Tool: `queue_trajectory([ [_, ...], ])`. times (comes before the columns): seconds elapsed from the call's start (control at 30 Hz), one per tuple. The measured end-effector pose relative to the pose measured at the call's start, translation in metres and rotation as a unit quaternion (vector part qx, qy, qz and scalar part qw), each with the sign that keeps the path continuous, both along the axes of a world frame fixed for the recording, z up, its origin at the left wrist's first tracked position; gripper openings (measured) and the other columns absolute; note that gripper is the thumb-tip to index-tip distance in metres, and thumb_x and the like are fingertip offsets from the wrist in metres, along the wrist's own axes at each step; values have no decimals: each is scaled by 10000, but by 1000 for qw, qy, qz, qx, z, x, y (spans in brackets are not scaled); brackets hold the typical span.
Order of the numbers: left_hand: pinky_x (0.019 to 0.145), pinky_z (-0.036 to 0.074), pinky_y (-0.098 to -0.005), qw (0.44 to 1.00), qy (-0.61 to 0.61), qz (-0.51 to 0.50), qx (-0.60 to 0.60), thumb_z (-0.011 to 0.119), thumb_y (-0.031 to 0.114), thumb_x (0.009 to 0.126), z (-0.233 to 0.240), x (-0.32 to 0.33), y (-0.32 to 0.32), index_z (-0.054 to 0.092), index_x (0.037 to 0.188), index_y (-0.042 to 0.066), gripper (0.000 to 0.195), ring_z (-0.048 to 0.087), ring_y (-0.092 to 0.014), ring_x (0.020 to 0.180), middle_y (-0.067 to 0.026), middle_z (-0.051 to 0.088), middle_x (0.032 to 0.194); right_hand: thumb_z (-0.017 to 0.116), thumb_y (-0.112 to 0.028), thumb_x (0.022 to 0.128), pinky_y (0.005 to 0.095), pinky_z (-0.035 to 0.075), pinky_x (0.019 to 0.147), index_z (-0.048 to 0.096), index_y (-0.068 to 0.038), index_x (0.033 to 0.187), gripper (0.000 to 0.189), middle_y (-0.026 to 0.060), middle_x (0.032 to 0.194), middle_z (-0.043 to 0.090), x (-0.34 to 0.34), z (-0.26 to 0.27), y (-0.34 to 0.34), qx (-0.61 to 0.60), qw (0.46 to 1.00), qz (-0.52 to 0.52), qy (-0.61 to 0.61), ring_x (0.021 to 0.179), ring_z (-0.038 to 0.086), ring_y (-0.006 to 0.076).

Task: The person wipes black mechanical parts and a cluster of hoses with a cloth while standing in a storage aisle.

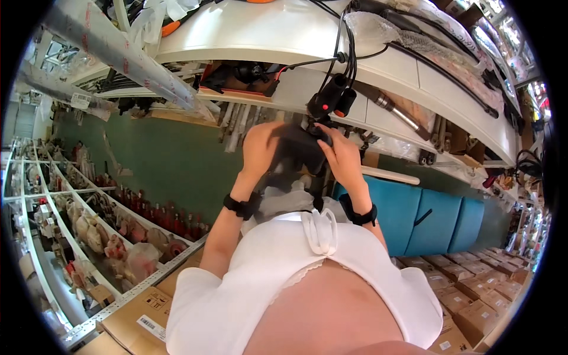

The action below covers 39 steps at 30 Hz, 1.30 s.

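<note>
A dark, blurred object (297,144) is between my two hands, in front of the shelving; what exactly it is cannot be told. My left hand (262,144) curves around its left side, the fingertips hidden behind it. At its upper right, my right hand (339,151) touches a small black part (314,128) with thumb and forefinger. Just above hang black cylindrical tool bodies on cables, one (327,100) with a red dot, the other (345,103) with an orange part. Black bands circle both my wrists.
White shelves (248,37) carry cables, plastic wrap and tubes. An open box (239,80) of black parts sits on the lower shelf. Teal padded panels (381,208) lie at right, cardboard boxes (466,284) below them. Racks of bagged goods (88,226) stand at left, near another carton (137,315).
</note>
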<state>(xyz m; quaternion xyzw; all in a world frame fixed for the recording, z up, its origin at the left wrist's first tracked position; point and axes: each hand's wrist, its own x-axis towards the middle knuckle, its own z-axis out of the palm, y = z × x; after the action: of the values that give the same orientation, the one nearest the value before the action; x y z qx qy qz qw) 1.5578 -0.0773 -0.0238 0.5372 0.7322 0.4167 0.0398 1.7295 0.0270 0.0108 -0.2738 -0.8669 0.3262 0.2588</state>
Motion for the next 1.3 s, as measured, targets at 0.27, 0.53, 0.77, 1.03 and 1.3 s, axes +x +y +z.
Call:
queue_trajectory([
  [0.27, 674, 394, -229, 977, -143, 83, 135, 462, -12, 790, 26, -15, -9, 435, 1096, 31, 311, 474, -115, 748, -57, 511, 872, 574, -239, 802, 369, 435, 622, 282, -69, 1303, 605, 162, 1026, 497, -32, 13, -17, -80, 996, 43, -25, 712, 527, 321],
  [0.53, 739, 397, -228, 967, -241, 58, 59, 478, 40, 826, 41, -13, 5, 397, 1226, 39, 408, 493, -125, 825, -81, 507, 1078, 587, -66, 731, 380, 435, 749, 163, -111, 1352, 753, 203, 1123, 459, -57, 0, -7, -66, 989, 19, 127, 949, 489, 370],
  [0.77, 726, 376, -208, 978, -190, 66, 56, 493, 107, 850, 31, -25, 3, 417, 1231, 39, 394, 445, -94, 790, -26, 495, 1101, 595, -78, 741, 365, 437, 757, 285, -95, 1306, 645, 182, 1134, 482, -60, -3, -12, -91, 983, -43, 155, 957, 499, 366],
  [1.03, 739, 426, -272, 989, -127, 39, 63, 511, 188, 849, 51, -40, 26, 492, 1156, 56, 335, 575, -208, 829, -137, 602, 943, 542, -255, 825, 358, 418, 680, 484, -13, 1053, 338, 173, 970, 541, -71, -5, -16, -131, 986, -41, 92, 809, 526, 352],
  [1.3, 739, 426, -284, 988, -154, -23, -13, 516, 244, 833, 53, -61, 48, 576, 1016, 23, 293, 584, -218, 812, -139, 612, 890, 536, -223, 823, 353, 422, 691, 500, -8, 1030, 300, 170, 953, 555, -76, -9, -4, -100, 989, -85, 62, 827, 523, 360],
])
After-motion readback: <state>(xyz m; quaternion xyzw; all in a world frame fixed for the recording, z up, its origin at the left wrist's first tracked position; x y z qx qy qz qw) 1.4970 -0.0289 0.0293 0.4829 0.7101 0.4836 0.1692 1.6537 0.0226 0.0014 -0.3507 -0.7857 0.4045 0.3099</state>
